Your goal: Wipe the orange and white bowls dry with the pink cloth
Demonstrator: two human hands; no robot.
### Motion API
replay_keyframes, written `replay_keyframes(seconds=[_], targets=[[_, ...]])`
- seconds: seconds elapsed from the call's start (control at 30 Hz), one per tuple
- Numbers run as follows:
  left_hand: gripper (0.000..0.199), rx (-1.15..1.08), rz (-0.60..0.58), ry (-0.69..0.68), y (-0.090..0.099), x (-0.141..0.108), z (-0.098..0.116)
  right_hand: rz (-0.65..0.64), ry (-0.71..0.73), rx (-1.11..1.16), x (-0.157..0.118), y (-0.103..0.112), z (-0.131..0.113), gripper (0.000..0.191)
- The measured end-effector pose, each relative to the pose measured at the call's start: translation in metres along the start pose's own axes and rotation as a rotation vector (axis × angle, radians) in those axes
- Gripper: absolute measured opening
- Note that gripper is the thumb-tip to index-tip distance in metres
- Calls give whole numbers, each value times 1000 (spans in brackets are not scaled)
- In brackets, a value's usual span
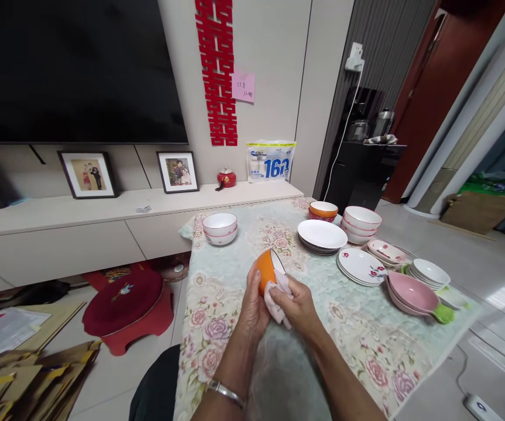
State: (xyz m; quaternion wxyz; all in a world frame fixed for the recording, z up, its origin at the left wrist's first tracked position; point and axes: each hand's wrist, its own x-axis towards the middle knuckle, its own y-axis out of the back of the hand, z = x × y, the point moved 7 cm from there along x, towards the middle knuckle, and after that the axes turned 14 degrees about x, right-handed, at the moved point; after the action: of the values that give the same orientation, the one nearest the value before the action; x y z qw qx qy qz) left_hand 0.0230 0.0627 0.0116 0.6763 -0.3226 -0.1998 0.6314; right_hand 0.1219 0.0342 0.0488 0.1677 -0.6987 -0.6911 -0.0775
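Leaning between the person's hands, an orange bowl sits tilted over the floral tablecloth, its white-lined mouth facing right. The left hand grasps its side; the right hand pinches a pale cloth against its rim. Tablecloth stretches from the fingers to two stacked bowls ahead-left, and rightward to white plates and pink dishes near the table's far-right edge; its left edge runs left of the fingers.
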Motion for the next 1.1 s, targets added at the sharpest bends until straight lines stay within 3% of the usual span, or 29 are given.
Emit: replay_keyframes(seconds=[0.1, 0.17, 0.2, 0.27, 0.37, 0.43, 0.47, 0.6, 0.67, 0.73, 0.77, 0.87, 0.93, 1.0, 1.1], targets=[[44, -26, 40, 131, 9, 5, -7, -263, 48, -125, -2, -11, -4, 21], [50, -22, 43, 181, 14, 6, -6, -338, -37, -69, -1, -8, 1, 20], [55, -17, 25, 214, 15, 6, -6, -297, -92, -12, 1, 0, 5, 24], [66, -10, -4, 284, 16, 6, -8, -59, -155, 106, 10, 25, 8, 36], [78, -11, -7, 375, 18, 4, -15, 371, -81, 143, 21, 60, -5, 47], [79, -20, -8, 384, 18, 4, -16, 462, -1, 50, 31, 61, -23, 48], [79, -28, -22, 384, 16, 4, -17, 410, 43, -27, 39, 54, -34, 47], [72, -74, -73, 356, 9, 3, -12, -36, 248, -441, 59, 7, -62, 38], [72, -72, -45, 357, 11, 4, -10, 5, 321, -558, 61, 8, -65, 34], [76, -70, -15, 375, 14, 4, -10, 137, 353, -527, 59, 20, -63, 30], [78, -73, -6, 383, 16, 5, -10, 133, 349, -476, 58, 22, -58, 26], [73, -91, -12, 357, 17, 6, -11, -164, 301, -368, 53, 3, -35, 15], [68, -84, -48, 325, 13, 7, -12, -364, 285, -445, 46, -13, -20, 15], [65, -48, -87, 271, 9, 8, -14, -412, 280, -597, 42, -19, -8, 18], [58, 32, -64, 60, 10, 11, -9, -341, 234, -681, 43, -17, -1, 23]])
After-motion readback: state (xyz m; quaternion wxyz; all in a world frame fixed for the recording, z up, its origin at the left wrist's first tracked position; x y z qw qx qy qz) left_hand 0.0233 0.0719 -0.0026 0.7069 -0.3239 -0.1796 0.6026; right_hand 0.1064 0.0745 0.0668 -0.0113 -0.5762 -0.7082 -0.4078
